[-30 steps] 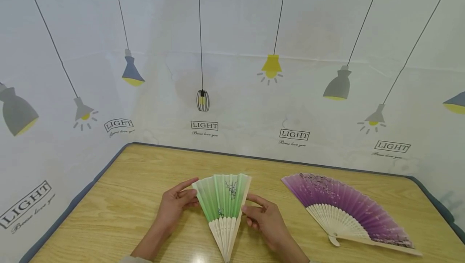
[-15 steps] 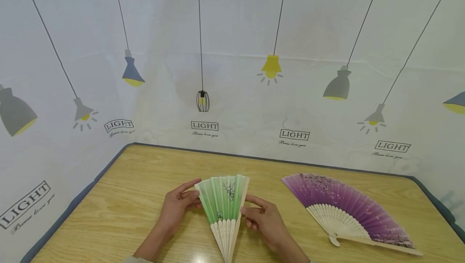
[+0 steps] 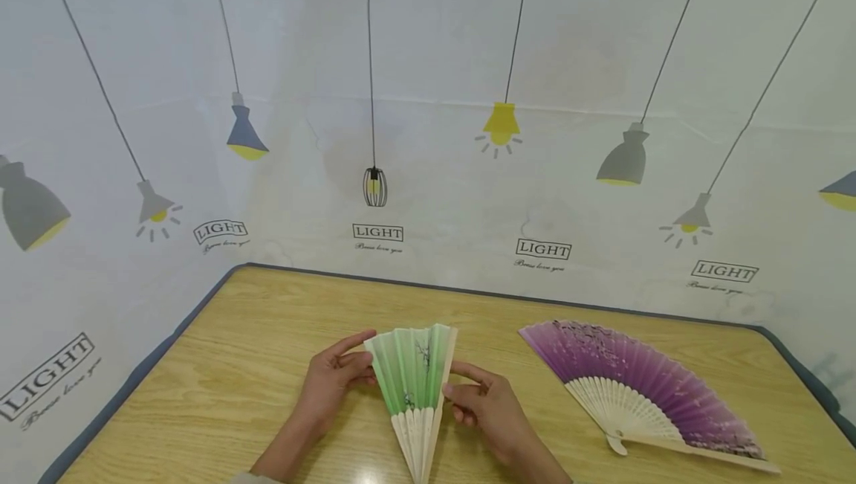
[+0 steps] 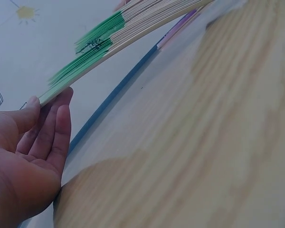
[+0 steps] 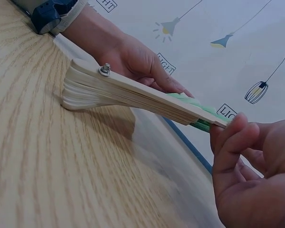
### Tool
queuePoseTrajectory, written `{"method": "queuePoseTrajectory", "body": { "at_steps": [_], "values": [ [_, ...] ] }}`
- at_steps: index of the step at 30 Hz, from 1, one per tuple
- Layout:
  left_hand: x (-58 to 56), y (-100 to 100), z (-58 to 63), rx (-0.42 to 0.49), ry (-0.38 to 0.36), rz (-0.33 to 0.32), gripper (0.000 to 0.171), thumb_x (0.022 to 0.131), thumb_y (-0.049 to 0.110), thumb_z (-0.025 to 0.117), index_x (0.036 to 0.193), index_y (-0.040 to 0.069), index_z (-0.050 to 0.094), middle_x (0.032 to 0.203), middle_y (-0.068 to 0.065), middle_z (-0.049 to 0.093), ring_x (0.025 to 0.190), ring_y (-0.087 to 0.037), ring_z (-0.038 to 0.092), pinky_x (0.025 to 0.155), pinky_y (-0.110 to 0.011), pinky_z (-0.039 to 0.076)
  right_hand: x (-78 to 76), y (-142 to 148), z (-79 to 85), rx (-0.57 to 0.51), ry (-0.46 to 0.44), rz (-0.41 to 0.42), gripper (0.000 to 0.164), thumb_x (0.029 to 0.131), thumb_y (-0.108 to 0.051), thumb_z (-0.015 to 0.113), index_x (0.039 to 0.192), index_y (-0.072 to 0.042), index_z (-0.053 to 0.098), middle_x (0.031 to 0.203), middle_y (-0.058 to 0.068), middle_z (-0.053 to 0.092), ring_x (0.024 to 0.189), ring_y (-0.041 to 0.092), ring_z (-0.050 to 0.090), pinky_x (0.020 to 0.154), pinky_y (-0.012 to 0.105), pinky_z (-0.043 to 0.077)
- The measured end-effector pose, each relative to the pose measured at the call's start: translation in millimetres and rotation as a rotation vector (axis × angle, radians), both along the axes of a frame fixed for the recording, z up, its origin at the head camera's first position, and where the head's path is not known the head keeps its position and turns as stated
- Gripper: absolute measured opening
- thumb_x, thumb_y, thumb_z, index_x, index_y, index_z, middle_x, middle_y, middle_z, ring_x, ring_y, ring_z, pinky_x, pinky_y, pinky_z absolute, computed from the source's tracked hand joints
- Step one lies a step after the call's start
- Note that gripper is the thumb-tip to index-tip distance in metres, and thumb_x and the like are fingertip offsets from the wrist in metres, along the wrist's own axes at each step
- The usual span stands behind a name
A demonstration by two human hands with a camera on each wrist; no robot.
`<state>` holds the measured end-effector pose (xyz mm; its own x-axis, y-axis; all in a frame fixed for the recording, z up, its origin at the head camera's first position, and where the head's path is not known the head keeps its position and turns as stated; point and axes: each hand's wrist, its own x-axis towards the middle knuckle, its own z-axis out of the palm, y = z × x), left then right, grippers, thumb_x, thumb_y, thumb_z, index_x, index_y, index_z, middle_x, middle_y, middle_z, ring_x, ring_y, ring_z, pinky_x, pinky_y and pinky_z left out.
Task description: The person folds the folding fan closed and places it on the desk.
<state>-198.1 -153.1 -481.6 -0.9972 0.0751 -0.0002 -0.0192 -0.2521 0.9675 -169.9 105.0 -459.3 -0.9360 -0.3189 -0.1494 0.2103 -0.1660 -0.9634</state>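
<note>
A green folding fan (image 3: 409, 372) with pale ribs is partly spread between both hands, its ribs converging toward the near edge of the head view. My left hand (image 3: 329, 384) pinches the upper left edge of the fan between thumb and fingers, as the left wrist view also shows at the fan's pale outer guard (image 4: 97, 61). On the other side, my right hand (image 3: 487, 404) pinches the right guard with thumb and index finger. In the right wrist view the rib ends (image 5: 80, 90) meet at a metal rivet (image 5: 105, 70), raised above the table.
To the right, a purple folding fan (image 3: 642, 387) lies spread on the wooden table (image 3: 234, 343). White cloth walls (image 3: 441, 45) printed with lamps rise behind and beside the table. A dark blue edging (image 3: 401, 281) runs along the table's border.
The left hand has moved slightly right, bringing the green fan's left edge closer to its right guard, so the fan is a little narrower. The purple fan stays where it was.
</note>
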Motion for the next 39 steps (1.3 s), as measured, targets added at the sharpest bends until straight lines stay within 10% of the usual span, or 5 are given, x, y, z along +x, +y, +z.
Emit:
{"method": "queuePoseTrajectory", "body": {
  "at_steps": [39],
  "values": [
    [3.2,7.9,1.4,0.0,0.04,-0.081,0.047,0.092,0.006,0.062,0.135,-0.006,0.048,0.098,-0.015,0.07,0.083,-0.024,0.068,0.074,-0.035,0.058,3.3,-7.6,-4.2,0.017,0.042,0.007,0.061,0.088,-0.005,0.068,0.142,0.002,0.04,0.081,0.006,0.066,0.06,0.009,0.053,0.052,0.015,0.046]
  ]
}}
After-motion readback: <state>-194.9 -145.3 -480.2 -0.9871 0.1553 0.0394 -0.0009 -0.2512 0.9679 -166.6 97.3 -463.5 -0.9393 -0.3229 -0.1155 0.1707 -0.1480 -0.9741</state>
